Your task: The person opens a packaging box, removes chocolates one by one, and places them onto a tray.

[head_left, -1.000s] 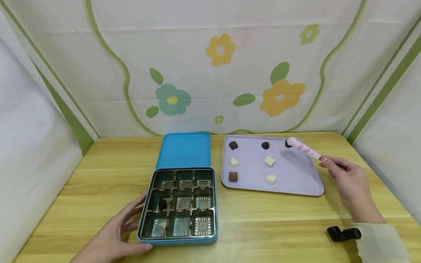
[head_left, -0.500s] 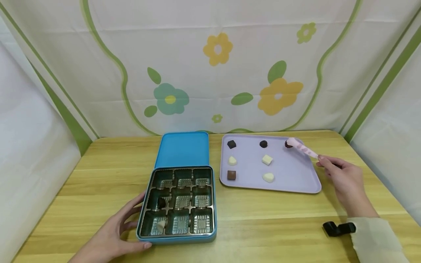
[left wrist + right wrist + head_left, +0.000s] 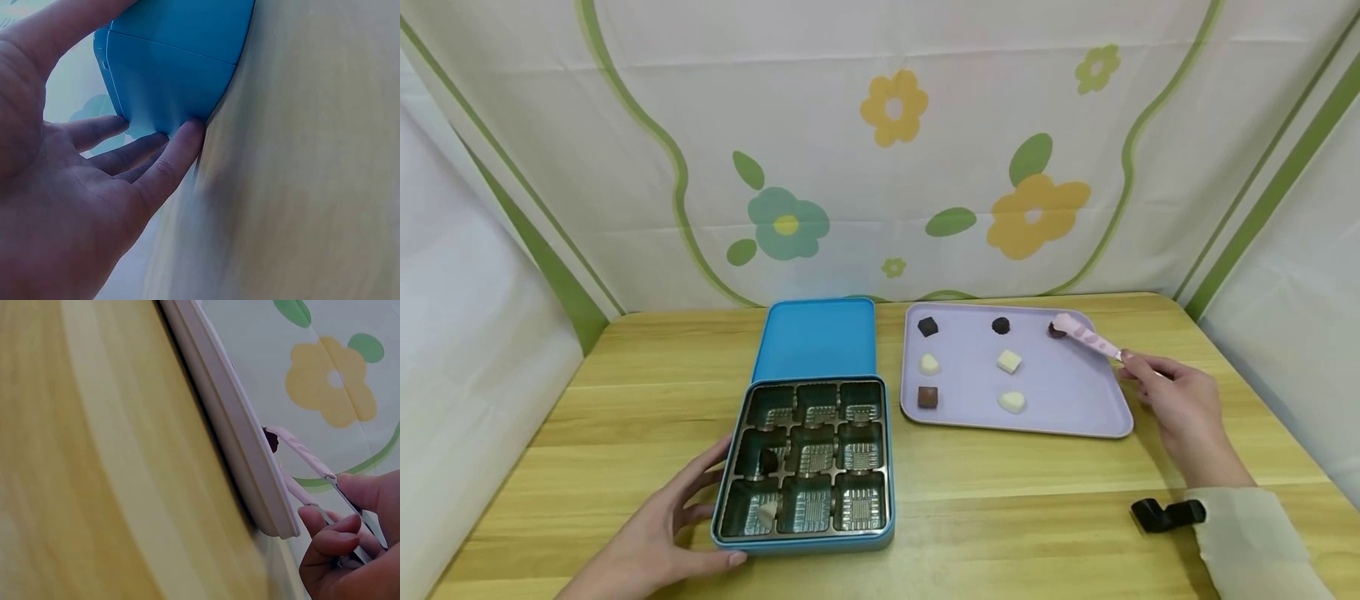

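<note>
At the tray's right side, my right hand [image 3: 1183,408] grips small tongs [image 3: 1090,335] with pink, patterned silicone tips and metal arms. The tips reach a dark chocolate [image 3: 1057,330] at the back right of the lilac tray [image 3: 1075,400]; in the right wrist view the two tong arms stand apart with the chocolate at the upper tip. My left hand [image 3: 658,529] rests against a blue tin [image 3: 820,546], its fairly straight fingertips [image 3: 187,130] touching the side and its thumb at the front corner. Inside is a nine-cell insert, holding a dark chocolate [image 3: 768,461] and a pale chocolate [image 3: 767,513].
Behind the tin lies its blue lid [image 3: 816,340]. Several chocolates stand spaced on the tray, including a brown square one [image 3: 928,397] and a white cube [image 3: 1009,361]. A black strap piece [image 3: 1167,515] is at the right sleeve. A flowered cloth [image 3: 850,167] closes the back.
The whole view has shifted slightly. The tong tips stay at the back-right chocolate, with the right hand settling a little lower. The left hand stays against the tin.
</note>
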Demonstrator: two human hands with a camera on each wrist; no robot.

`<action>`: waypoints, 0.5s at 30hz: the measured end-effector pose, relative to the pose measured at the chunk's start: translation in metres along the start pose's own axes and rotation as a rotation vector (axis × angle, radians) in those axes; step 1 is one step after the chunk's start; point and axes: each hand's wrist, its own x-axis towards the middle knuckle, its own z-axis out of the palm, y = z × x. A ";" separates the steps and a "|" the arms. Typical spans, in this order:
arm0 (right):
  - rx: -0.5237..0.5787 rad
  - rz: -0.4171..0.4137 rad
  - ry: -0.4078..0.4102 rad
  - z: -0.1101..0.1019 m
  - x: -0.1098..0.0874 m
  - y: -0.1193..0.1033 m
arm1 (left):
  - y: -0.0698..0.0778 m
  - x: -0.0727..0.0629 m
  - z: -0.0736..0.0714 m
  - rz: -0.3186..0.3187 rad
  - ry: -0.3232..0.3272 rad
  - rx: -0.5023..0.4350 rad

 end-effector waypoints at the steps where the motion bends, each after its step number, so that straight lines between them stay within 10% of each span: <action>1: 0.001 0.001 0.003 0.000 0.000 0.000 | 0.000 0.000 0.000 0.001 -0.001 -0.005; 15: 0.018 0.018 0.042 -0.001 0.000 0.000 | 0.000 0.000 0.001 0.002 0.025 0.025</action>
